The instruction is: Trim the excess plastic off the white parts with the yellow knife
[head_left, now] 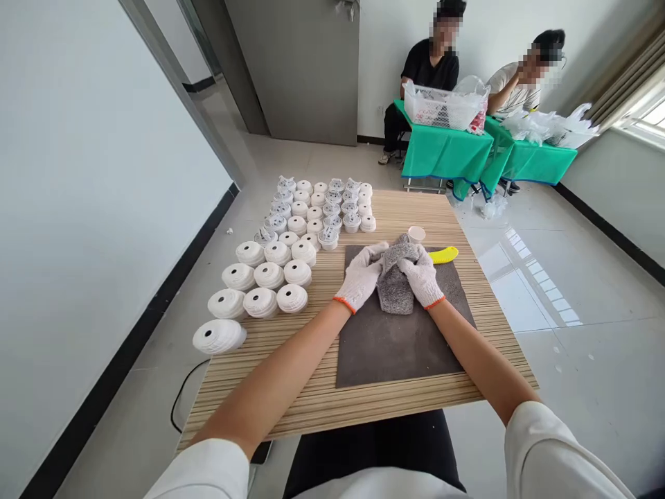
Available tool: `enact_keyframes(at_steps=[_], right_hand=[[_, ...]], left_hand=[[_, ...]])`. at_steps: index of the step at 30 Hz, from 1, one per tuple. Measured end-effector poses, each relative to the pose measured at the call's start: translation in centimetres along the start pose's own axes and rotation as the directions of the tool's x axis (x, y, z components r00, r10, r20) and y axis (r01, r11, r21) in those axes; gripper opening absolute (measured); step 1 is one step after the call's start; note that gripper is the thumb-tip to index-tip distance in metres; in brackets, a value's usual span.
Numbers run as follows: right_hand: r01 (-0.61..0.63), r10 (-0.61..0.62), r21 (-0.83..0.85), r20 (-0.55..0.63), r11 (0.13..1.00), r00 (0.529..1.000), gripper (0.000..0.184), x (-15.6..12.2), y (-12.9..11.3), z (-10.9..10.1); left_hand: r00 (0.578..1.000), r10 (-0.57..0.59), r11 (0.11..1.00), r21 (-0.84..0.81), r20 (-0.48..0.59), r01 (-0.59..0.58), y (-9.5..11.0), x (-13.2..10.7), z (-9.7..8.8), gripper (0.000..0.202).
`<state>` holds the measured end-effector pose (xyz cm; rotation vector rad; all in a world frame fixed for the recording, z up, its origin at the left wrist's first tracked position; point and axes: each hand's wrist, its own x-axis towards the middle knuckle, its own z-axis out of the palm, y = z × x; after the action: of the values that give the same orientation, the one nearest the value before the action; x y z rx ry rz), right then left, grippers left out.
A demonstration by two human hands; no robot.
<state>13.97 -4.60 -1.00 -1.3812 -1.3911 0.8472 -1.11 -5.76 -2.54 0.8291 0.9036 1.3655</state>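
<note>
Between left grip [362, 275] and right grip [422, 278], bunched grey cloth [395, 290], touching both.

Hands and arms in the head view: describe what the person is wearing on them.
The left hand and right hand wear white knit gloves with orange cuff edges. The forearms are bare, with a loose white left sleeve and right sleeve ending near the elbows.

We work in a plain workroom like a small assembly shop, with a tiled floor [587, 388]. Rows of identical white round parts [312, 208] fill our worktop [291, 391] and beyond at 11 o'clock; two co-workers [429, 69] sit at green-covered tables [444, 149] at 1 o'clock.
</note>
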Motion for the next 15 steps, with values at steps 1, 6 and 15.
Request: enact_keyframes(at_steps=[1,6,15], right_hand=[[-0.016,0.016,-0.002,-0.005,1.0,1.0,0.025,0.07,0.02,0.01],[-0.117,0.115,-0.033,-0.049,0.993,0.992,0.031,0.48,0.15,-0.24],[-0.005,-0.03,0.202,0.167,0.979,0.986,0.051,0.5,-0.04,-0.44]], left_hand=[[1.0,0.006,1.0,-0.013,0.001,-0.006,0.12,-0.04,0.14,0.04],[0.995,0.005,0.999,-0.04,0.096,-0.001,0.74,-0.33,0.63,0.037],[0.999,0.033,0.997,-0.077,0.004,-0.033,0.62,0.15,-0.33,0.039]])
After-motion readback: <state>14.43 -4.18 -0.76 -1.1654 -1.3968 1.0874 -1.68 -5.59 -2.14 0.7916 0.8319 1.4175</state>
